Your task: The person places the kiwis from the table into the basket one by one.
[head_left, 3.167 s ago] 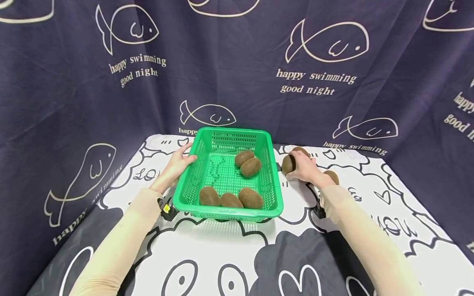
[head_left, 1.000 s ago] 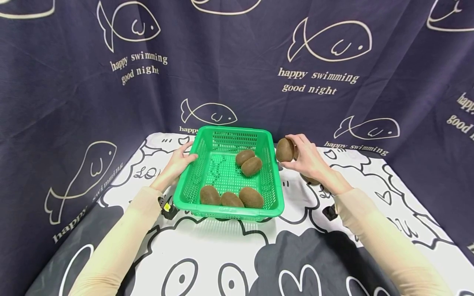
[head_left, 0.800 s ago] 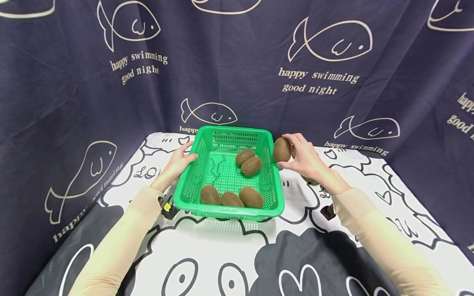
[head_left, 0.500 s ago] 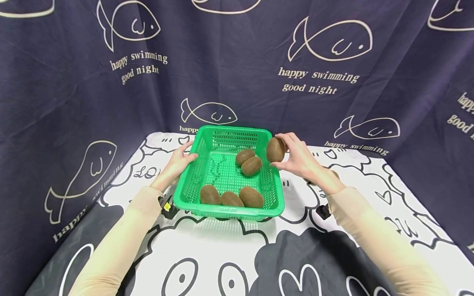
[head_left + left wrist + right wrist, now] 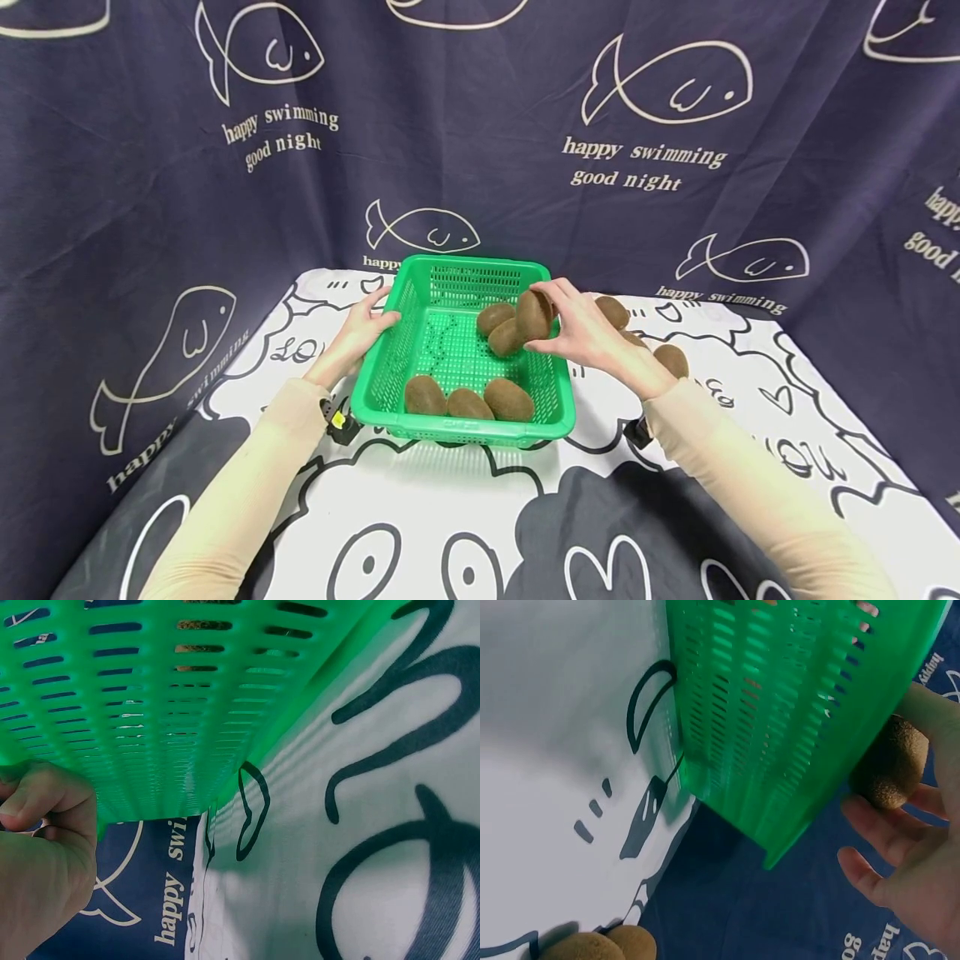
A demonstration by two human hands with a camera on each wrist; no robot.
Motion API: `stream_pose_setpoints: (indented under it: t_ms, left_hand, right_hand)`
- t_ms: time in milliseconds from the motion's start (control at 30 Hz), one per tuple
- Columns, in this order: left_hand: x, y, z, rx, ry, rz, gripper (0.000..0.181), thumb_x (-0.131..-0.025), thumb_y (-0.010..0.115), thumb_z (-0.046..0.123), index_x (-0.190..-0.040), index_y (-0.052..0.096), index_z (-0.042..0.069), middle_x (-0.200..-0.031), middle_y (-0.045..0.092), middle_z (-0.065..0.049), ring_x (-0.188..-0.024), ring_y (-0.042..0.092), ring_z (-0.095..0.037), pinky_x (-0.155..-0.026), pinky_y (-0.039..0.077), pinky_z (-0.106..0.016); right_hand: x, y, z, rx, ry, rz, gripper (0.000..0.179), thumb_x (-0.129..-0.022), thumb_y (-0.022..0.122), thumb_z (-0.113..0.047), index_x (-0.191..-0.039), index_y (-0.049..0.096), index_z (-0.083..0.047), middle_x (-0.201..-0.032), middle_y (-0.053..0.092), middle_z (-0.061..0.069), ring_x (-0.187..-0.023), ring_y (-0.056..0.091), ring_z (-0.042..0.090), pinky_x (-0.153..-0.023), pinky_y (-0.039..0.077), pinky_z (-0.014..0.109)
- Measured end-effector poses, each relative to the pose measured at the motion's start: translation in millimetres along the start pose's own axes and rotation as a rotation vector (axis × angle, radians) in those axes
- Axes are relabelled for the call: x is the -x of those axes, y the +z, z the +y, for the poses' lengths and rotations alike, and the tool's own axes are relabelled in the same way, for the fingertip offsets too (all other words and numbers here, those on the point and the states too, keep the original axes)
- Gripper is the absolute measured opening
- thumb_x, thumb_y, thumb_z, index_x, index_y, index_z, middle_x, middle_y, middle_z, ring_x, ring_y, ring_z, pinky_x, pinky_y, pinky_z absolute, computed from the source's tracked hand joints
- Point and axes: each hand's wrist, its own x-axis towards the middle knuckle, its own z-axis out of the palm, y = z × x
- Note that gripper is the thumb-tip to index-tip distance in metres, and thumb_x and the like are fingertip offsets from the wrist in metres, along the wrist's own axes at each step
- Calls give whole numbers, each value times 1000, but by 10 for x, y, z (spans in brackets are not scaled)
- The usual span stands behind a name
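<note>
My right hand (image 5: 583, 333) holds a brown kiwi (image 5: 533, 315) between thumb and fingers, just inside the right rim of a green plastic basket (image 5: 461, 429). In the right wrist view the held kiwi (image 5: 892, 763) shows beyond the basket's slotted wall (image 5: 780, 712). Within the basket, two kiwis (image 5: 495, 319) lie toward the right, one of them partly hidden behind the held kiwi. Another three kiwis (image 5: 468, 405) line the front wall. On the left side, my left hand (image 5: 360, 335) grips the rim; its curled fingers (image 5: 56, 791) appear in the left wrist view.
Three more kiwis (image 5: 671, 360) rest on the patterned white cloth (image 5: 420, 500) to the right, behind my right hand and wrist. A dark blue curtain (image 5: 480, 125) with fish drawings hangs right behind the basket.
My right hand has lifted a kiwi off the cloth and carried it left over the basket's right rim, then lower. My left hand stays at the left rim.
</note>
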Motion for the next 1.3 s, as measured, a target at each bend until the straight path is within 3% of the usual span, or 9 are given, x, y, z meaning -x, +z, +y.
stream_pose_setpoints:
  t_ms: [100,367,667,1067,1200,1300]
  left_hand:
    - [-7,-4,-5,-5,4,-1,68,-94,52,11,-155,23,20,-122,57,-38,-83,71,-27,-76,63,-46]
    - [-8,-7,2,-3,1,-6,68,-94,52,11,-154,23,20,-123,56,-38,-83,71,-27,-77,63,-45]
    - [6,-7,16,-5,-1,-10,69,-94,52,11,-155,22,21,-124,56,-37,-84,71,-27,-78,63,-46]
    - [6,-17,-7,-13,-2,-17,70,-95,52,11,-155,18,17,-123,57,-37,-84,71,-29,-77,63,-45]
    - [20,-11,6,-18,4,-13,69,-94,52,11,-155,20,18,-122,58,-37,-83,71,-27,-76,63,-44]
    - [21,-6,10,-15,6,-13,69,-94,52,12,-155,21,19,-123,58,-36,-84,71,-27,-76,63,-44]
  right_hand:
    - [3,34,-37,27,4,-26,79,-66,88,-31,-131,52,-6,-122,56,14,-101,58,28,-81,48,48]
    - [26,100,-111,89,-7,-79,79,-62,89,-37,-128,56,-7,-116,60,12,-100,60,32,-81,49,52]
    - [67,154,-134,205,-35,-138,82,-61,87,-48,-127,59,-7,-115,62,11,-104,52,31,-86,45,51]
    - [69,167,-180,245,-24,-210,80,-61,85,-51,-125,61,-9,-114,66,9,-102,48,31,-87,40,51]
    - [74,138,-174,201,1,-192,72,-69,80,-51,-124,62,-8,-116,65,11,-105,50,31,-89,41,53]
    - [86,87,-126,144,15,-118,58,-78,75,-46,-120,64,-7,-115,66,12,-105,54,31,-88,42,52]
